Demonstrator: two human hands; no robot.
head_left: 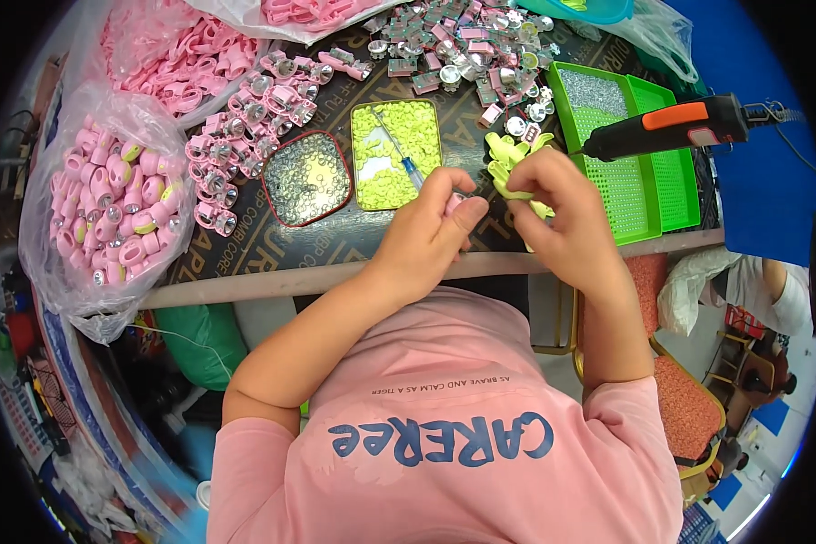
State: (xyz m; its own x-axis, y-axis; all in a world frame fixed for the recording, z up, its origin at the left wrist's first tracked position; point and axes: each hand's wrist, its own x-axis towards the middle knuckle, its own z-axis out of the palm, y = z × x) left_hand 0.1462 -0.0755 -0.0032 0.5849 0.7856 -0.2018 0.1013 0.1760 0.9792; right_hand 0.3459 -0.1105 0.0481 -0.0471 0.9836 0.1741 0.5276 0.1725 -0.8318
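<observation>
My left hand (429, 228) is closed around a small pink plastic housing (453, 203), most of it hidden by the fingers. Just right of it, my right hand (558, 204) curls thumb and fingertips together at a little pile of yellow-green curved plastic pieces (508, 154), with one piece at the fingertips. A thin screwdriver (412, 170) with a blue handle lies across the tin of small yellow-green parts (358, 136), beside my left hand. Left of that tin stands a red-rimmed tin (266, 181) of clear round lenses.
A black and orange electric screwdriver (680, 125) hangs at the right above green baskets (666, 195), one holding small metal screws (594, 93). Pink flashlight housings with reflectors (236, 136) and circuit assemblies (467, 54) are heaped behind. A plastic bag of pink flashlights (118, 208) sits left.
</observation>
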